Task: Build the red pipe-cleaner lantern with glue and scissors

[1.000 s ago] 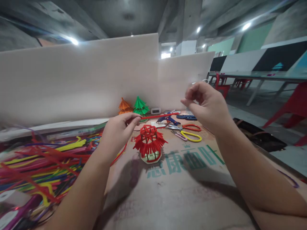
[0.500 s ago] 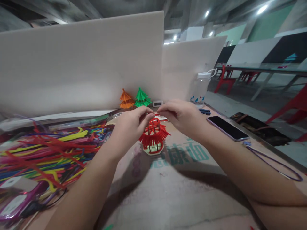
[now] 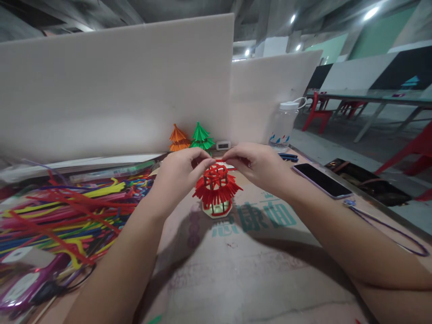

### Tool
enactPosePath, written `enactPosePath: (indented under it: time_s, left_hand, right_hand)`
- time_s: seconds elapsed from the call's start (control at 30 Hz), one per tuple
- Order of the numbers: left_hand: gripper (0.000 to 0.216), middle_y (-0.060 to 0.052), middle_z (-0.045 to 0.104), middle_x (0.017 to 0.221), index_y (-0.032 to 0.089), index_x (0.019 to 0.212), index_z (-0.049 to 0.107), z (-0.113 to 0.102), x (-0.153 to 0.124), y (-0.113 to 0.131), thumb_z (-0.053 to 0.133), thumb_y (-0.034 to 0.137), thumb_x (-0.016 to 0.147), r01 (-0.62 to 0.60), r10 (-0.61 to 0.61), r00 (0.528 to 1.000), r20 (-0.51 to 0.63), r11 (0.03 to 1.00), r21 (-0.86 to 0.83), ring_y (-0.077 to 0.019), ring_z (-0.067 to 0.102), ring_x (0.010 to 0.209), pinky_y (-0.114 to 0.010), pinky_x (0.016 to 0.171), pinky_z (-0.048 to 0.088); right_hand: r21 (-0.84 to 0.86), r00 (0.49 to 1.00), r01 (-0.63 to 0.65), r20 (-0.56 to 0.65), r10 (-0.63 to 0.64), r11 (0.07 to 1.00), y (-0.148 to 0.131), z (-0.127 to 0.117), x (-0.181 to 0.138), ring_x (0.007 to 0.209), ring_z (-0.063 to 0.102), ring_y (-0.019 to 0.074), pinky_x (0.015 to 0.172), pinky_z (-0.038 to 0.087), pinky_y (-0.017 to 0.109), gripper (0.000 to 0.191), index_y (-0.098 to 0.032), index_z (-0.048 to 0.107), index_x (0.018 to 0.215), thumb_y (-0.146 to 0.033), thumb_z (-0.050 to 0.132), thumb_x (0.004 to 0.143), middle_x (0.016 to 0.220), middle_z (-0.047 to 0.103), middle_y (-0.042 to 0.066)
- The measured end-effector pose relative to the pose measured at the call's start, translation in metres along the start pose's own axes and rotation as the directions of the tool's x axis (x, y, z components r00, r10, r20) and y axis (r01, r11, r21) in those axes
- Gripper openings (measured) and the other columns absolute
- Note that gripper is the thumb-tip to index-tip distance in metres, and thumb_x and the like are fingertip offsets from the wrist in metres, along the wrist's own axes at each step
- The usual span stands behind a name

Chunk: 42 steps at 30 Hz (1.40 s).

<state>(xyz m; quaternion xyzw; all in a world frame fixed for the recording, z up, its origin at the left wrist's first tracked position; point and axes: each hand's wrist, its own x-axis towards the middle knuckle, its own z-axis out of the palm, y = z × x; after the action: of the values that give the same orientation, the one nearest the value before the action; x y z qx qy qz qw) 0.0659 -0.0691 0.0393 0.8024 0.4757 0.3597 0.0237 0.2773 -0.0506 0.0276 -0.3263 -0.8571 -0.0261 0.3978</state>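
Over the table my left hand (image 3: 182,173) and my right hand (image 3: 261,167) nearly meet, each with thumb and fingers pinched. A short red pipe cleaner piece (image 3: 220,160) spans the small gap between their fingertips; the fingers cover its ends. Right below stands a small red pavilion model (image 3: 218,193), made of pipe cleaners. It has a fringed red roof ring, dark posts and a pale many-sided base. My left fingertips are close to its top ring; whether they touch it I cannot tell.
Loose coloured pipe cleaners (image 3: 67,211) heap at the left, near a purple device (image 3: 30,283). Orange (image 3: 178,138) and green (image 3: 201,136) fringed cones stand by the white partition (image 3: 118,90). A water bottle (image 3: 282,126) and a phone (image 3: 321,180) are at the right.
Both hands remain pinched over the pavilion model. My left fingertips have shifted slightly left, and more of the model's top ring shows. The view has moved a little.
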Motion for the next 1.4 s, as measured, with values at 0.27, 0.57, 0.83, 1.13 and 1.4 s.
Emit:
enactPosePath:
  time_s: [0.27, 0.57, 0.83, 1.13, 1.4]
  left_hand:
    - [0.042, -0.005, 0.076, 0.099, 0.022, 0.108, 0.071, -0.008, 0.009, -0.043, 0.062, 0.055, 0.085, 0.142, -0.109, 0.926, 0.360, 0.988, -0.066, -0.0216, 0.068, 0.083, -0.029, 0.069, 0.048]
    - [0.057, -0.008, 0.074, 0.105, 0.019, 0.125, 0.063, 0.008, 0.016, -0.064, 0.074, 0.046, 0.076, 0.173, -0.024, 0.834, 0.551, 0.960, -0.221, -0.0238, 0.067, 0.092, -0.030, 0.076, 0.050]
    - [0.023, -0.004, 0.070, 0.094, 0.016, 0.103, 0.067, 0.016, 0.016, -0.054, 0.067, 0.027, 0.083, 0.099, 0.106, 0.835, 0.539, 0.936, -0.338, -0.0161, 0.063, 0.080, -0.026, 0.071, 0.048]
    - [0.018, -0.002, 0.067, 0.087, 0.017, 0.099, 0.070, 0.006, 0.012, -0.041, 0.068, 0.029, 0.086, 0.072, 0.225, 0.788, 0.573, 0.891, -0.449, -0.0144, 0.058, 0.076, -0.024, 0.066, 0.045]
    - [0.029, -0.003, 0.063, 0.085, 0.016, 0.091, 0.065, 0.009, 0.012, -0.054, 0.051, 0.041, 0.097, 0.123, 0.232, 0.799, 0.555, 0.840, -0.529, -0.0151, 0.055, 0.077, -0.027, 0.070, 0.044]
  right_hand:
    - [-0.055, 0.999, -0.019, -0.028, 0.018, 0.998, 0.010, -0.001, 0.002, 0.081, 0.063, 0.0176, 0.074, 0.044, 0.029, 0.019, -0.014, 0.071, 0.095, -0.010, 0.053, 0.091, 0.092, 0.073, 0.009]
    - [-0.066, 0.999, -0.043, 0.021, 0.045, 0.997, 0.007, 0.000, 0.000, 0.074, 0.060, 0.0163, 0.068, 0.041, 0.027, 0.017, -0.013, 0.070, 0.095, -0.011, 0.054, 0.090, 0.088, 0.072, 0.008]
    - [-0.038, 0.997, -0.049, 0.060, 0.051, 0.998, 0.003, -0.001, -0.001, 0.084, 0.067, 0.0177, 0.076, 0.046, 0.027, 0.022, -0.015, 0.073, 0.100, -0.011, 0.053, 0.092, 0.096, 0.076, 0.008]
    - [-0.156, 0.969, -0.114, 0.200, 0.145, 0.981, -0.016, -0.010, -0.003, 0.068, 0.062, 0.0139, 0.065, 0.038, 0.026, 0.021, -0.019, 0.075, 0.095, -0.014, 0.055, 0.091, 0.083, 0.075, 0.003]
    - [-0.061, 0.961, -0.053, 0.269, 0.067, 0.997, -0.007, -0.019, -0.004, 0.065, 0.057, 0.0102, 0.062, 0.037, 0.023, 0.017, -0.021, 0.072, 0.095, -0.019, 0.055, 0.093, 0.079, 0.072, -0.001]
